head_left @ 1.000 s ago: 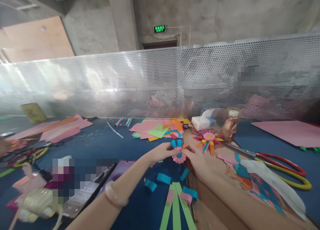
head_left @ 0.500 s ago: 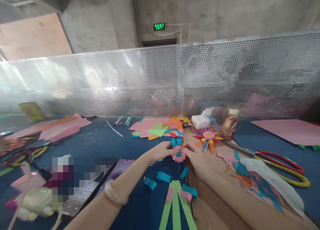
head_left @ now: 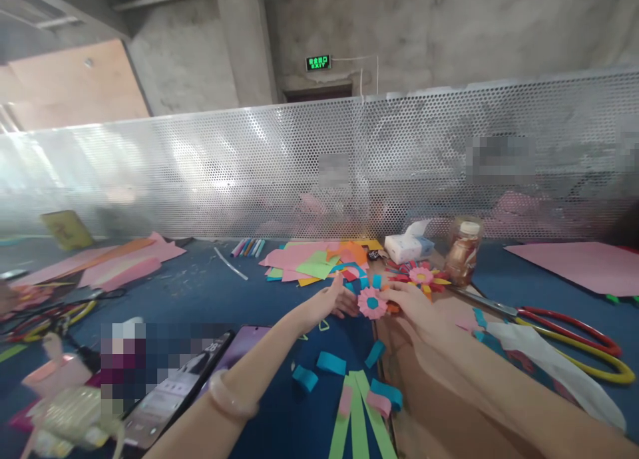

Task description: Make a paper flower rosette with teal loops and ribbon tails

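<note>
A pink paper flower [head_left: 368,308] with a blue round centre faces me, with blue paper strips [head_left: 363,282] behind its top edge. My right hand [head_left: 410,305] pinches the flower at its right side. Just left of the flower is my left hand [head_left: 340,301], its thumb raised apart from the fingers, holding nothing that I can see. Nearer to me lie curled blue strips [head_left: 331,363] and long green strips [head_left: 358,419] with pink and blue curls at their upper ends.
Behind my hands are stacked coloured papers [head_left: 289,258], markers [head_left: 248,247], a tissue box [head_left: 408,247], a bottle [head_left: 464,253] and another paper flower [head_left: 422,274]. Large scissors [head_left: 574,332] and paper scraps lie right. Phones [head_left: 180,386] lie left. A perforated metal screen [head_left: 239,166] stands behind.
The flower has moved slightly right and now faces me with its blue centre in plain sight. My left hand has loosened from it and its thumb has lifted.
</note>
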{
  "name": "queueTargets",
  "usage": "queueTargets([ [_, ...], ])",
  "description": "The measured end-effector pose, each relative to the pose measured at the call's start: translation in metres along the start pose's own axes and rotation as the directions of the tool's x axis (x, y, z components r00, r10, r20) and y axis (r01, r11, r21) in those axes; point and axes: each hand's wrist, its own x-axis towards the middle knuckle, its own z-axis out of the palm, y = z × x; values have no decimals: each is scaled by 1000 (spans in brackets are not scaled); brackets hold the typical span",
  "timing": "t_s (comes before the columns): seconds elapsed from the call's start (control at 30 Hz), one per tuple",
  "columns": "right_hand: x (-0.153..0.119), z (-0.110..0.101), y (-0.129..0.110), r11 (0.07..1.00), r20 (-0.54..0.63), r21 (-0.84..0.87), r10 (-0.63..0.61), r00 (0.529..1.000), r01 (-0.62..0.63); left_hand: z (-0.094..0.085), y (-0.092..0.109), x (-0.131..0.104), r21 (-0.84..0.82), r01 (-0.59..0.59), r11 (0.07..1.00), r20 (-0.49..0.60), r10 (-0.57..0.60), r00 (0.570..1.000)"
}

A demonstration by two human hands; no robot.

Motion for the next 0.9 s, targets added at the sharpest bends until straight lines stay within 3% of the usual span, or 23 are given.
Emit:
queueTargets([
  [0.2, -21, -5, -36, 994, 205, -102, 67, 976, -47, 3, 0, 2, -56, 39, 998, -69, -43, 997],
  [0.3, -37, 2, -45, 973, 312, -227, 43, 949, 30, 5, 2, -1, -47, 36, 998, -91, -40, 995],
  [0.4, -44, 10, -39, 933, 403, -343, 38, 915, 112, 6, 4, -3, -35, 36, 999, -76, -39, 996],
  [0.7, -56, 25, -29, 853, 355, -510, 92, 930, 111, 5, 0, 0, -4, 21, 1000, -52, -22, 998],
  [0.9, -57, 27, -13, 765, 370, -588, -38, 928, 265, 4, 0, -1, 94, 7, 996, -61, -2, 998],
])
